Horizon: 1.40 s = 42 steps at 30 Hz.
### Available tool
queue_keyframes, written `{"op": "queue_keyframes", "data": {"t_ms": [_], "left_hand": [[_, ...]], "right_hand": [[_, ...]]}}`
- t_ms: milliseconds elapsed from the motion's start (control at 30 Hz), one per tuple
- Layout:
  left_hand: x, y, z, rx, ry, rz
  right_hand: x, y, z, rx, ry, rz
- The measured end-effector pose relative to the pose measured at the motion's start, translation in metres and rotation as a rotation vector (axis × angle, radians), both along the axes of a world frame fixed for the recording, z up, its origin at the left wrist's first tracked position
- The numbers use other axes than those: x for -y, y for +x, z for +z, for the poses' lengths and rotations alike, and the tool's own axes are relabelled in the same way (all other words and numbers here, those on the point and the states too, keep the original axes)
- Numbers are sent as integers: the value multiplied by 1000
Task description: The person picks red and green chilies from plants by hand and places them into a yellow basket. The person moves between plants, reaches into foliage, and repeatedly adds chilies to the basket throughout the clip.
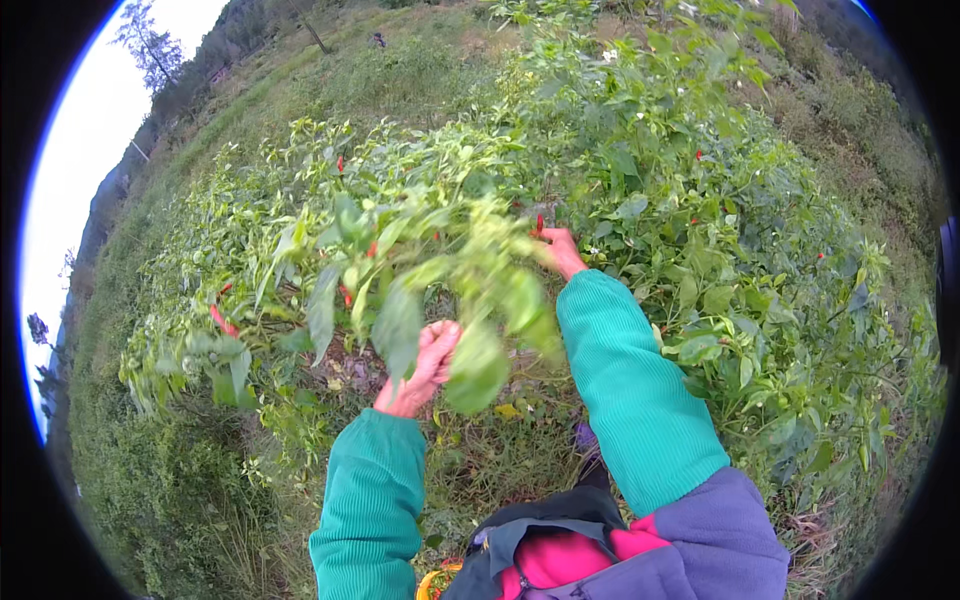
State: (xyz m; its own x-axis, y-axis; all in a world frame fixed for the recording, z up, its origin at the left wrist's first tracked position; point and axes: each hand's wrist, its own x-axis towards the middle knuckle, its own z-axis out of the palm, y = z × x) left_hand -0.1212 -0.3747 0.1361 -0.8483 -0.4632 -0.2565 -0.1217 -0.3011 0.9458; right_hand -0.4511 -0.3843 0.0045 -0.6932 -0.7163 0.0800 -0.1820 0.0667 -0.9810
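Chili pepper plants (450, 187) with green leaves and scattered red pods spread before me. My left hand (426, 364) is among blurred, drooping leaves (480, 300), its fingers curled closed; whatever may be inside them is hidden. Farther forward and to the right, my right hand (561, 251) reaches into the foliage. Its fingertips pinch a red chili pepper (539, 223) that points upward. Other red chilies (223, 321) hang on the plant left of my hands, and one more pod (346, 295) shows near the left hand.
At my waist, partly covered by my dark apron or bag (551, 510), is a yellow-rimmed container (429, 583) with red and green contents. Taller pepper plants (675, 150) rise on the right. Grass and weeds (172, 480) cover the slope; a small, distant figure (379, 40) shows uphill.
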Motion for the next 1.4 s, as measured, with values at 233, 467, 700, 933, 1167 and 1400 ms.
{"op": "queue_keyframes", "data": {"t_ms": [233,467,700,933,1167,1400], "left_hand": [[28,-69,-69,-289,305,194],[31,-81,-83,175,115,181],[40,-65,-82,-10,92,58],[56,-49,-83,65,206,228],[37,-59,-83,134,-10,39],[72,-54,-110,276,-91,-5]], "right_hand": [[-24,41,-5,-460,-348,451],[-60,91,41,-485,-67,466],[-58,90,64,-643,82,691],[-48,94,54,-715,7,661],[-48,92,54,-671,33,758],[-35,88,40,-281,-85,617]]}}
